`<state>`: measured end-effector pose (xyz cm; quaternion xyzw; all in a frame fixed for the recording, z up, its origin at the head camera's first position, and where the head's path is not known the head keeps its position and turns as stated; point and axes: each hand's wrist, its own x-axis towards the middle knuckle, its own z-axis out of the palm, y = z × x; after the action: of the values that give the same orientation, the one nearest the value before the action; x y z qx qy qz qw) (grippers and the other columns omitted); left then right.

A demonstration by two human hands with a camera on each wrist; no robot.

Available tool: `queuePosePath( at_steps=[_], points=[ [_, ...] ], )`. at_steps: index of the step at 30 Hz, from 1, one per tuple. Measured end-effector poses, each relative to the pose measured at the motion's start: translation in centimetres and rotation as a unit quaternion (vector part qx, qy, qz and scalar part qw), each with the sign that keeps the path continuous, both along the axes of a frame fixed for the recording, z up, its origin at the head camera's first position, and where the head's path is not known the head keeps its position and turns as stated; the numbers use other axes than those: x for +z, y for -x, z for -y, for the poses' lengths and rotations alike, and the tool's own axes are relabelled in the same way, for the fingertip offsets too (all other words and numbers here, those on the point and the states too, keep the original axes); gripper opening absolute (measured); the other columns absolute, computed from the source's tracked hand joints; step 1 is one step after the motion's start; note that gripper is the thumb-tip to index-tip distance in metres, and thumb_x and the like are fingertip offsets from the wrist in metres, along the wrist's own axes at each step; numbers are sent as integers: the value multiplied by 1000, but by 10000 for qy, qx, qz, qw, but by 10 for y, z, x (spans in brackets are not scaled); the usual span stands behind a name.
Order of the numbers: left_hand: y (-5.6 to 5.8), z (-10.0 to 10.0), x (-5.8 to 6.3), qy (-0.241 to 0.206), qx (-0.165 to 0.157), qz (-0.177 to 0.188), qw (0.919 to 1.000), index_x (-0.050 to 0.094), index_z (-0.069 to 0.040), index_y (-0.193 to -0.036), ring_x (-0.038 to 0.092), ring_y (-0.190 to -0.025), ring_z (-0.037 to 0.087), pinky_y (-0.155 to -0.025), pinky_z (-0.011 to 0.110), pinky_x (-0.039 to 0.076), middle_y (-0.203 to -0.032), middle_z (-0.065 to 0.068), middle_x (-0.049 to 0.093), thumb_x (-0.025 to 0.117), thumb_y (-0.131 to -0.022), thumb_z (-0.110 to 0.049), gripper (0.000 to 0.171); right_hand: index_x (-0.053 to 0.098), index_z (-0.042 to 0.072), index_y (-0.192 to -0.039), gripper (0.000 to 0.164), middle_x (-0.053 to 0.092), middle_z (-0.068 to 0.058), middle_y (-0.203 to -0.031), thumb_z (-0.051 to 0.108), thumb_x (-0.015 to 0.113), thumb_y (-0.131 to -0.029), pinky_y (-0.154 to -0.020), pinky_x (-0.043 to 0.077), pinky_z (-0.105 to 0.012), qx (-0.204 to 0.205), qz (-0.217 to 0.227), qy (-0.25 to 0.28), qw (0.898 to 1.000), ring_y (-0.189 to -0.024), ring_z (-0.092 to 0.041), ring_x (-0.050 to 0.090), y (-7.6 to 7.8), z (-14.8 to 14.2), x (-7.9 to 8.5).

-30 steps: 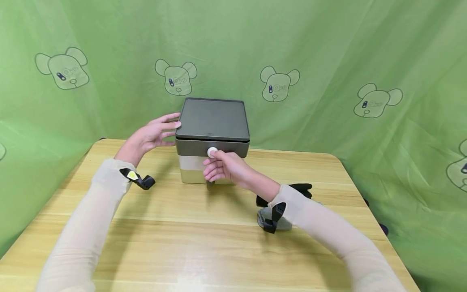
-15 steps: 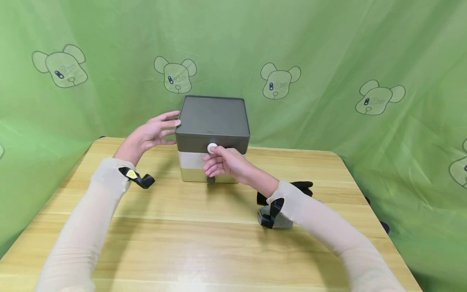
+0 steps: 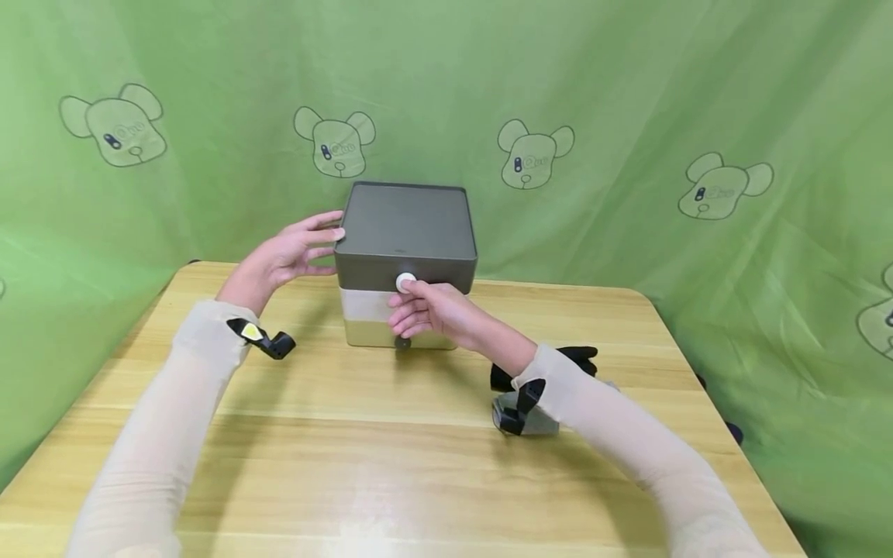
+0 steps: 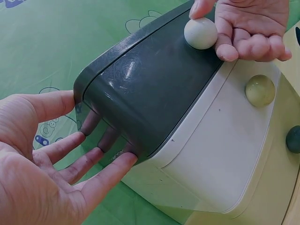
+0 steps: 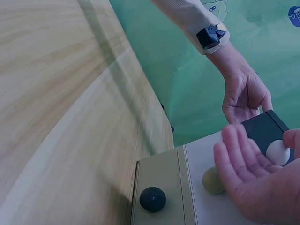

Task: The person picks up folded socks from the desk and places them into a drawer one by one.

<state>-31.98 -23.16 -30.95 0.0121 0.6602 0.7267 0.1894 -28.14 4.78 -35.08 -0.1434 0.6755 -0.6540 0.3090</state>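
A small three-tier drawer box stands at the table's far side, dark grey on top, white in the middle, pale yellow below. My left hand rests its spread fingertips against the box's left side, thumb at the top edge. At the front, my right hand touches the white knob of the top drawer with its thumb, the other fingers loosely bent beneath it. That drawer sits flush with the frame. In the left wrist view the yellowish knob and the dark knob belong to the lower drawers.
A folded black cloth item and a grey one lie on the wooden table, partly hidden by my right forearm. A green curtain with bear-like heads hangs behind the table.
The dark gap under the top panel has vanished as the top drawer moved in. My right thumb stayed at the white knob; my left hand kept its place on the side.
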Motion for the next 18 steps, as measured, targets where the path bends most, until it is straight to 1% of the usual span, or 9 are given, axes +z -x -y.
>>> queuePosePath(
  at_steps=[2,4,6,9,11,13,14,16,18],
  points=[
    [-1,0,0,0,4,-8,10000,20,-24,-164,24,-156,33,-125,60,26,-160,7,38,58,-104,-20,71,59,-9,-126,50,77,-5,-93,35,48,-107,-82,63,-31,-51,17,-210,9998,-85,-16,75,-2,-2,0],
    [-1,0,0,-4,1,-17,10000,20,-24,-164,24,-156,33,-125,60,27,-157,6,41,58,-104,-20,71,61,-7,-127,51,78,-7,-101,38,49,-106,-88,62,-33,-71,67,-403,9991,-91,-18,76,-5,-6,-2],
    [-1,0,-1,-3,-19,-24,10000,19,-24,-164,24,-156,33,-125,60,26,-159,7,38,57,-105,-20,71,62,-5,-128,51,77,-11,-110,40,49,-106,-93,61,-36,-59,117,-542,9984,-97,-19,76,-9,-11,-3],
    [-1,0,-1,-18,-37,-38,10000,18,-23,-164,23,-156,34,-125,60,25,-166,11,28,56,-105,-20,70,59,-6,-132,53,75,-15,-121,39,48,-107,-94,60,-34,-37,304,-606,9977,-101,-19,75,-14,-18,-7],
    [-1,0,-1,-28,-36,-49,10000,18,-23,-164,23,-156,34,-125,60,25,-167,11,25,55,-105,-19,70,55,-8,-136,55,73,-16,-124,38,46,-107,-95,60,-33,-14,432,-586,9973,-101,-18,75,-15,-23,-11],
    [-1,0,-1,-38,-33,-68,10000,18,-23,-164,23,-156,34,-125,60,25,-166,11,27,56,-105,-19,70,51,-10,-140,57,70,-17,-128,37,44,-108,-100,58,-36,38,630,-491,9968,-104,-19,74,-15,-27,-15],
    [-1,1,0,-39,-33,-72,10000,18,-23,-164,23,-156,34,-125,61,25,-164,9,31,56,-105,-20,70,48,-10,-142,58,68,-19,-132,37,43,-109,-106,55,-39,75,758,-392,9963,-107,-20,73,-14,-29,-18],
    [-1,0,-1,-46,-26,-72,10000,19,-23,-164,24,-156,34,-125,60,26,-158,8,39,56,-105,-19,70,42,-11,-147,60,60,-24,-142,36,40,-110,-116,45,-45,153,1092,-96,9939,-118,-27,69,-11,-31,-23],
    [0,0,-1,-56,-26,-64,10000,19,-23,-164,24,-156,34,-125,60,26,-152,5,44,57,-105,-19,70,36,-11,-150,61,49,-27,-150,35,38,-111,-123,35,-47,142,1527,268,9878,-131,-32,61,-8,-32,-28]
  ],
)
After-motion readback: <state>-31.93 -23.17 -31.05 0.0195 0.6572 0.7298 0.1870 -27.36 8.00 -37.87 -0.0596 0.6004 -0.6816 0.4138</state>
